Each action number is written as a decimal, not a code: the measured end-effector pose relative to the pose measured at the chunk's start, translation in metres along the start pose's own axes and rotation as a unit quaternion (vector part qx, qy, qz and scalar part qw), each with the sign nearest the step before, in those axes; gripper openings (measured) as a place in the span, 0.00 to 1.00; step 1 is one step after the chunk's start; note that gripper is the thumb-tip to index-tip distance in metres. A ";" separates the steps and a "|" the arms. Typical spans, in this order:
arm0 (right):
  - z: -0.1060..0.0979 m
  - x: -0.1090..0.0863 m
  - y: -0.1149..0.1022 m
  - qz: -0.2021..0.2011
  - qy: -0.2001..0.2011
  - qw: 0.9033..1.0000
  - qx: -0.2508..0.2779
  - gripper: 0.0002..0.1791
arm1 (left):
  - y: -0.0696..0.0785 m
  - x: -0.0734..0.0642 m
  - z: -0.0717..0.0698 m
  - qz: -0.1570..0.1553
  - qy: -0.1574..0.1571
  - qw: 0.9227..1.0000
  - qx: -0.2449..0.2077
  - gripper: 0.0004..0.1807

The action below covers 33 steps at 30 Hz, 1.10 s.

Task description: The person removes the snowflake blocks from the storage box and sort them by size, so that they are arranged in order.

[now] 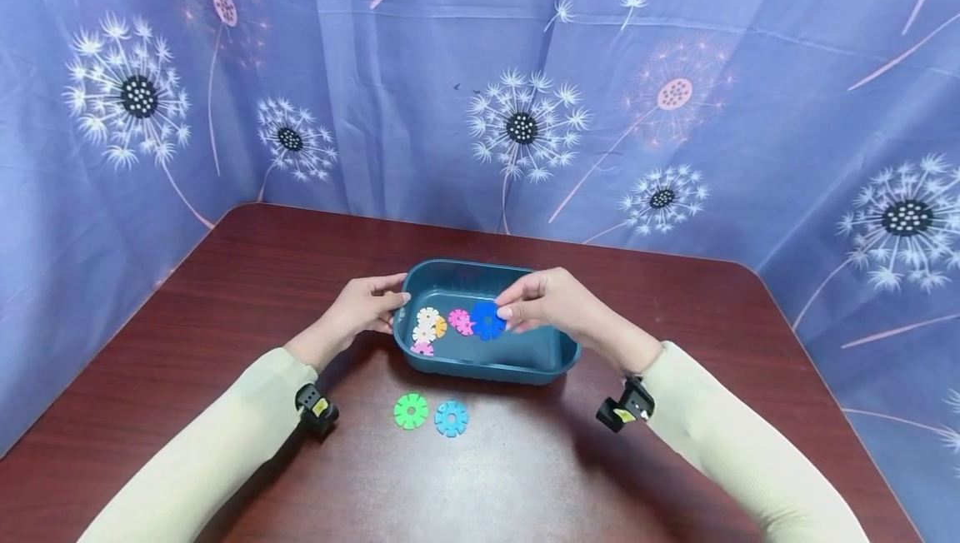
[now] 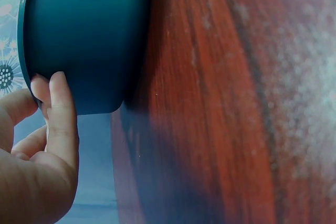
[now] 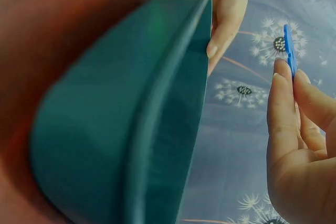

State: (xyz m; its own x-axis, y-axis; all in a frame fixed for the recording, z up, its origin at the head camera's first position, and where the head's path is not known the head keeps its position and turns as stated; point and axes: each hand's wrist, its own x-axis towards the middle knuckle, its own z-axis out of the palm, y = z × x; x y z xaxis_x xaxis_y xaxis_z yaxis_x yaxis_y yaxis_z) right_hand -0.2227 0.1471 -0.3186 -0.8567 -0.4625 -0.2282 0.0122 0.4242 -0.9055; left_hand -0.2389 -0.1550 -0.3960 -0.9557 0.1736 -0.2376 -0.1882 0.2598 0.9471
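My left hand (image 1: 356, 307) grips the left end of a dark teal plastic basin (image 1: 487, 371), as the left wrist view also shows with its wall (image 2: 86, 30). Over the basin, my right hand (image 1: 558, 303) pinches a dark blue notched disc (image 1: 478, 326) between thumb and fingers. The right wrist view shows this blue disc (image 3: 288, 40) edge-on, above the fingertips. Inside the basin lie several smaller notched discs: white ones (image 1: 424, 333), an orange one (image 1: 441, 327) and pink ones (image 1: 422, 349). The blue disc may hide others.
A green notched disc (image 1: 402, 411) and a light blue one (image 1: 442, 420) lie side by side on the dark red wooden table (image 1: 300, 476), in front of the basin. A blue curtain with dandelion prints (image 1: 420, 110) hangs behind the table and along its sides.
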 end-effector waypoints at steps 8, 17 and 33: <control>0.009 -0.027 0.023 0.022 0.004 0.999 0.040 0.18 | 0.002 -0.004 0.000 0.017 -0.001 1.000 -0.001 0.31; 0.024 -0.050 0.046 0.044 0.003 0.994 0.099 0.20 | 0.000 0.000 0.000 0.006 0.003 1.000 0.005 0.31; 0.053 -0.070 0.075 0.083 0.029 0.980 0.181 0.23 | 0.000 0.001 0.000 -0.005 0.010 1.000 0.016 0.31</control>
State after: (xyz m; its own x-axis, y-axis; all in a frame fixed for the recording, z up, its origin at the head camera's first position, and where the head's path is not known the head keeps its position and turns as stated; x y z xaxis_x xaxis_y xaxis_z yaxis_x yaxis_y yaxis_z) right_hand -0.1345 0.1697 -0.3892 -0.8556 -0.3606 -0.3715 0.3263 0.1814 -0.9277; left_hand -0.2397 -0.1553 -0.3961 -0.9582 0.1529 -0.2419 -0.1901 0.2918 0.9374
